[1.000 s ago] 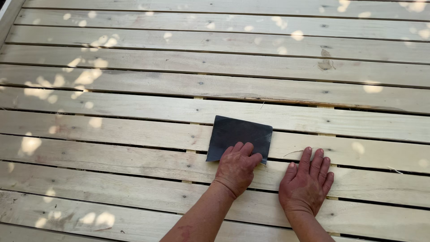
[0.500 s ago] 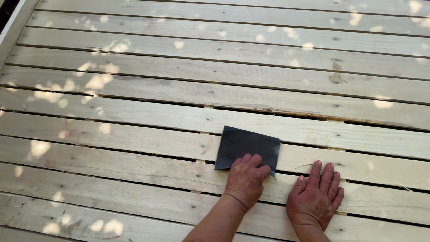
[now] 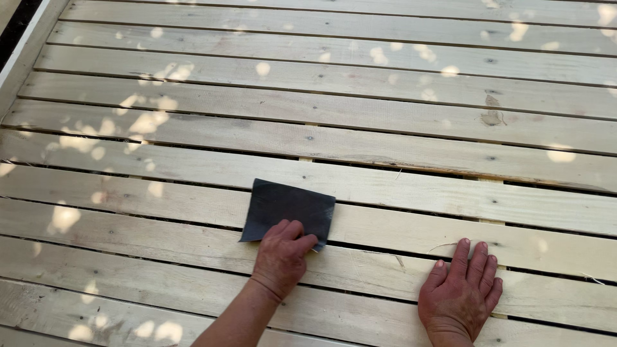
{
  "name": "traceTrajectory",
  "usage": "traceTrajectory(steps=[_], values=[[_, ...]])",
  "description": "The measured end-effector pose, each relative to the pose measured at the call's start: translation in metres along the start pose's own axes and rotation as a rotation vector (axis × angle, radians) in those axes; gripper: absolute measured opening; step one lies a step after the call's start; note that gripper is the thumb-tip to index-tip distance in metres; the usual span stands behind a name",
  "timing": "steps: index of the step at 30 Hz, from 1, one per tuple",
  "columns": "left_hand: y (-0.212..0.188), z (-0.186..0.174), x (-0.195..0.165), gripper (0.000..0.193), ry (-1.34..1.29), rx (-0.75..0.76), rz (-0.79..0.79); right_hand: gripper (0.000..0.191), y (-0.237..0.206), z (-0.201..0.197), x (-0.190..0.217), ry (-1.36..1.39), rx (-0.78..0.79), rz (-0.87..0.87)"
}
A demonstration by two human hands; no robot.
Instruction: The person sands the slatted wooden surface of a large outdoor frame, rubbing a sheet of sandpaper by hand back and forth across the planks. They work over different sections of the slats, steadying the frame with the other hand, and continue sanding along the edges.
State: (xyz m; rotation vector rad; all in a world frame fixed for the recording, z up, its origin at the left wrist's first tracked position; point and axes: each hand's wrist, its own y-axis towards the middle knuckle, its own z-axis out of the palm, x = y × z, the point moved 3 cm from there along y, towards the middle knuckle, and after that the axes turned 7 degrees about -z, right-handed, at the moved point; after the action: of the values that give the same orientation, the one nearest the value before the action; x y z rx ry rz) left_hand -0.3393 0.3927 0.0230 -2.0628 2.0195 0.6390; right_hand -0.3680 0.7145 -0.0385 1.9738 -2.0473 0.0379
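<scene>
Pale wooden slats [image 3: 385, 138] dappled with sunlight, one brown knot [image 3: 493, 117].

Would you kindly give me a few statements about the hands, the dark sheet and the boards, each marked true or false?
1. The left hand rests on the dark sanding sheet. True.
2. The right hand grips a hammer. False: it lies flat on the wooden boards, holding nothing.
3. The sheet lies across a gap between two boards. True.
4. The two hands overlap. False: they are apart, the right hand off the sheet.
5. Dappled sunlight spots the boards. True.
</scene>
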Motion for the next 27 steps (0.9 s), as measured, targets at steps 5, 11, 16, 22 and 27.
traceTrajectory(steps=[5,11,16,22,27], values=[[0.011,0.047,-0.085,0.019,-0.125,0.105,0.183,0.067,0.002,0.0,-0.002,-0.024,-0.002,-0.006],[-0.008,-0.046,0.058,0.029,0.115,0.032,0.003,0.067,-0.001,0.0,-0.004,-0.007,-0.008,-0.009],[-0.001,-0.03,0.029,0.02,0.012,0.046,0.006,0.067,-0.001,-0.001,-0.003,-0.007,-0.016,-0.005],[0.007,0.004,-0.028,0.018,0.058,0.112,0.142,0.067,-0.001,-0.005,-0.002,-0.002,-0.019,-0.02],[-0.006,-0.043,0.055,0.024,0.027,0.017,0.009,0.067,-0.001,-0.004,-0.003,-0.001,-0.018,-0.011]])
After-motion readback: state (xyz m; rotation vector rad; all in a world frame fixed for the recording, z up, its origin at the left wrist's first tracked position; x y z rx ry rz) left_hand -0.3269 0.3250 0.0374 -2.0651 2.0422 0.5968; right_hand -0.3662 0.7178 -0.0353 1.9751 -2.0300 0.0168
